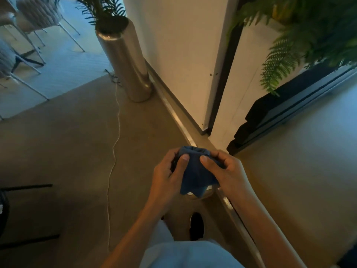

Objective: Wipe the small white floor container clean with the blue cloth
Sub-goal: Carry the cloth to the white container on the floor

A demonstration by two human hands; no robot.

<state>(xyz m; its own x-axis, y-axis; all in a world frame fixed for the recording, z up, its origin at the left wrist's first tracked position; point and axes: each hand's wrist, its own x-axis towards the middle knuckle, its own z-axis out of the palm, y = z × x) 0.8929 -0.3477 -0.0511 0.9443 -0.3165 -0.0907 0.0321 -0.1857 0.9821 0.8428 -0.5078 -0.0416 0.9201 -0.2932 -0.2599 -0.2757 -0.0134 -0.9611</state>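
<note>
Low in the middle of the frame, the left hand (170, 171) and right hand (224, 169) both pinch the blue cloth (195, 171), thumbs on top, fingers curled behind it. Something pale and rounded peeks out under the cloth's lower edge; whether that is the small white floor container cannot be told. Best to fold the cloth into a firm pad first, then crouch before wiping.
</note>
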